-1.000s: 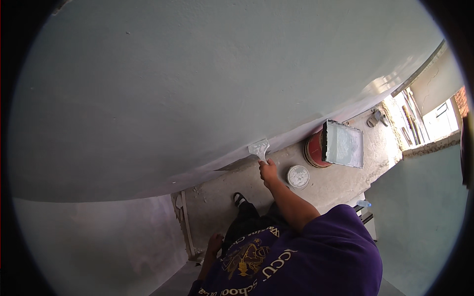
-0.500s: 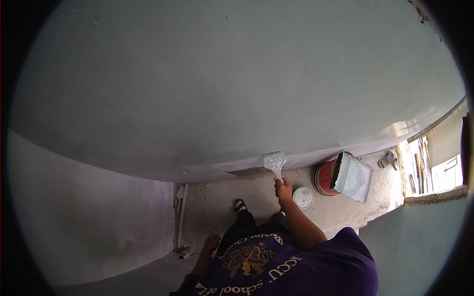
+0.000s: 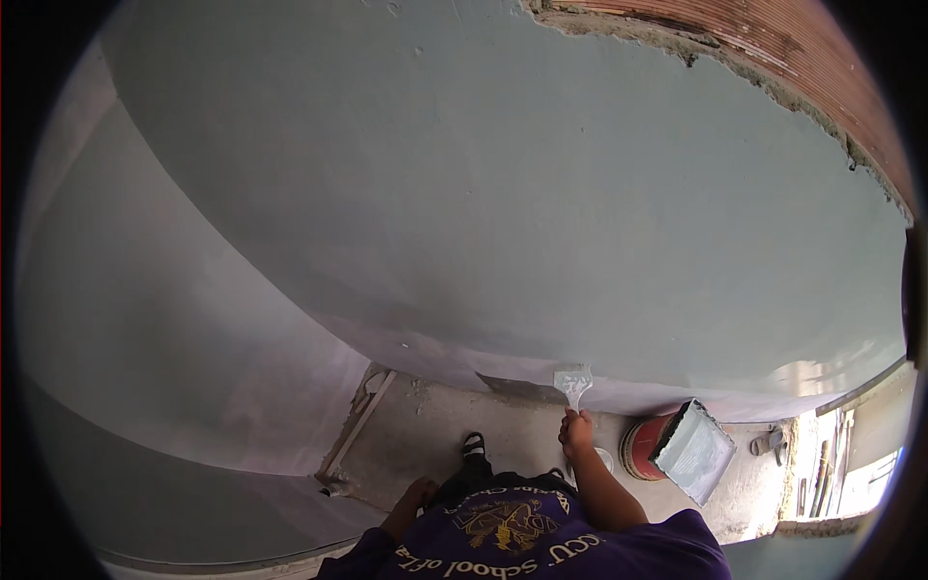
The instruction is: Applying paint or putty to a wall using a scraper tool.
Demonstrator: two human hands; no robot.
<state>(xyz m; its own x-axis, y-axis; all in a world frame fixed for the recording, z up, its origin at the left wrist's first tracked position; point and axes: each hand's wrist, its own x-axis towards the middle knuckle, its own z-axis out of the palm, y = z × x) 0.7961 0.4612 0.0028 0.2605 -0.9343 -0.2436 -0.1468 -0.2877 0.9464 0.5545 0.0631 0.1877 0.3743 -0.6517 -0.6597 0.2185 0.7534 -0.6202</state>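
My right hand (image 3: 576,432) is closed round the handle of a wide flat paintbrush (image 3: 572,383) smeared with pale paint. Its bristle end points up at the lower part of the grey-green wall (image 3: 541,222); whether it touches is hard to tell. Below that coat, a paler strip and a darker patch (image 3: 517,387) run along the wall's foot. My left hand (image 3: 421,493) hangs low beside my left thigh, and its fingers are too dark to make out. Behind my right forearm, a round pale tub (image 3: 605,458) is mostly hidden.
A red bucket (image 3: 646,447) stands right of my arm, with a paint-coated tray (image 3: 698,452) leaning on it. Sandals (image 3: 770,444) lie farther right by a bright opening. Rough bare brick (image 3: 764,48) borders the wall's top. A pale strip (image 3: 362,416) lies on the floor at left.
My view has tilted up and turned, so the brick edge shows and the floor things sit lower. The brush stays in my right hand near the wall's foot; my forearm now covers most of the tub.
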